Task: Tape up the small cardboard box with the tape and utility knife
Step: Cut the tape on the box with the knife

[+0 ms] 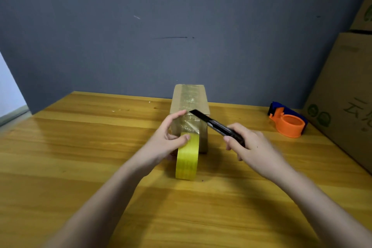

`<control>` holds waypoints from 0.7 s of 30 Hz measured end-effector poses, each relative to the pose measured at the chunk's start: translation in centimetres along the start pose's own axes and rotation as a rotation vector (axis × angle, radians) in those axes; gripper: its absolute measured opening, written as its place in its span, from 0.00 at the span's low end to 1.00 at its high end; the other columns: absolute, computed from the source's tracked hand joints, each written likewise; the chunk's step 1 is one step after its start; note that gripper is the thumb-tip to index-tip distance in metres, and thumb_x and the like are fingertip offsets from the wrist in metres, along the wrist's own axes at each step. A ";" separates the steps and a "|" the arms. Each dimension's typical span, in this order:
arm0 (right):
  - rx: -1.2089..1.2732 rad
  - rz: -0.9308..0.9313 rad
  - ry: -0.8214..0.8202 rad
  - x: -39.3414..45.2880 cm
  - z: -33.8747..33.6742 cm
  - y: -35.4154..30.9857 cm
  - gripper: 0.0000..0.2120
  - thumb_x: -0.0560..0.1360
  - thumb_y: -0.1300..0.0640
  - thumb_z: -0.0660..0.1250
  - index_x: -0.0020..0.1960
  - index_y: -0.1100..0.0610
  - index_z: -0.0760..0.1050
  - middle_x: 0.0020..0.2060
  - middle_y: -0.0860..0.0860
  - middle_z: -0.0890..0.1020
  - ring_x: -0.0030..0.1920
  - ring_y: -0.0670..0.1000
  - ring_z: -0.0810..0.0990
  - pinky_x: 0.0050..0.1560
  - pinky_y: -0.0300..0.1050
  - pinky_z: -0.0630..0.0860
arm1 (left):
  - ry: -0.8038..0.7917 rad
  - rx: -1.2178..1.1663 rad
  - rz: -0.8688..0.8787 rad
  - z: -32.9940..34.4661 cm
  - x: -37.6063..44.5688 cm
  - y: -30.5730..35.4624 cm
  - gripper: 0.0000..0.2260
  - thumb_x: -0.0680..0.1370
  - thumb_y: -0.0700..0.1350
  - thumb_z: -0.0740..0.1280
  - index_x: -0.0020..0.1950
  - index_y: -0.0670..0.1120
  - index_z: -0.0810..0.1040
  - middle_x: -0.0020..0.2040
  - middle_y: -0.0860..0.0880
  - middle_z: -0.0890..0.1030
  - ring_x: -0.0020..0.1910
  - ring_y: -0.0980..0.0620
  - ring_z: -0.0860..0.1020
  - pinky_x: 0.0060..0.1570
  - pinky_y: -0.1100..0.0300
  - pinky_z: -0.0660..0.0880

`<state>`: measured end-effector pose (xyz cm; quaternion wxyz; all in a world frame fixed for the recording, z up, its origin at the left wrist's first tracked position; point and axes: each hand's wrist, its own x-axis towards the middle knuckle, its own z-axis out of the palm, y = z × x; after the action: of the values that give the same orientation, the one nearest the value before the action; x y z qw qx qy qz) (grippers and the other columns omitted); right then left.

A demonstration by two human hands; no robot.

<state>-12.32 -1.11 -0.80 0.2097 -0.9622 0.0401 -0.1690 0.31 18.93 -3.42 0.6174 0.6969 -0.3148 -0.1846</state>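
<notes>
Left hand (168, 139) half-open, right hand (248, 148) clenched, forearms extended

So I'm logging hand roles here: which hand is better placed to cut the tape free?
The right hand. It already grips the utility knife, blade reaching toward the tape stretched over the small cardboard box. The left hand is busy steadying the tape roll.

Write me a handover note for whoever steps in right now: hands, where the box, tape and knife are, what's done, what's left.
Left hand: steadying the yellow tape roll, which stands on edge on the table against the small cardboard box; index finger up by the box's top edge.
Right hand: gripping the utility knife, blade out, tip at the box's near top edge.
Done: tape runs along the box top and down its near face, still joined to the roll.
Left: cut the tape, press the end down.
</notes>
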 end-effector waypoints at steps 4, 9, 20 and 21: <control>-0.476 -0.199 0.004 -0.4 -1.5 -1.2 0.18 0.80 0.43 0.52 0.70 0.38 0.57 0.53 0.43 0.81 0.42 0.52 0.83 0.35 0.45 0.75 | 0.019 -0.009 -0.002 0.5 0.1 0.0 0.25 0.76 0.45 0.69 0.63 0.70 0.66 0.36 0.42 0.71 0.37 0.45 0.66 0.39 0.50 0.65; -0.664 -0.380 0.013 0.2 -1.8 -1.8 0.21 0.81 0.45 0.51 0.74 0.40 0.55 0.51 0.47 0.80 0.36 0.55 0.82 0.27 0.45 0.72 | 0.022 -0.031 0.013 0.5 0.0 -0.3 0.26 0.76 0.45 0.69 0.64 0.71 0.66 0.35 0.43 0.69 0.36 0.45 0.65 0.39 0.51 0.65; -0.821 -0.428 -0.070 1.5 -3.0 -3.2 0.22 0.82 0.45 0.45 0.75 0.40 0.49 0.55 0.49 0.77 0.41 0.57 0.81 0.32 0.45 0.71 | 0.046 -0.054 0.031 0.6 -0.1 -0.3 0.26 0.76 0.44 0.68 0.64 0.70 0.66 0.27 0.50 0.67 0.33 0.46 0.63 0.31 0.59 0.63; -0.827 -0.438 -0.069 1.6 -3.1 -3.2 0.22 0.82 0.46 0.45 0.75 0.40 0.48 0.55 0.49 0.77 0.41 0.57 0.82 0.32 0.46 0.72 | 0.045 -0.057 0.032 0.6 -0.1 -0.3 0.26 0.76 0.43 0.68 0.64 0.70 0.66 0.27 0.50 0.67 0.34 0.46 0.63 0.31 0.59 0.63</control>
<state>-11.87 0.34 3.63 -0.2306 -0.9559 -0.1068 -0.1472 -0.07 18.58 -3.86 0.6465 0.6780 -0.3068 -0.1679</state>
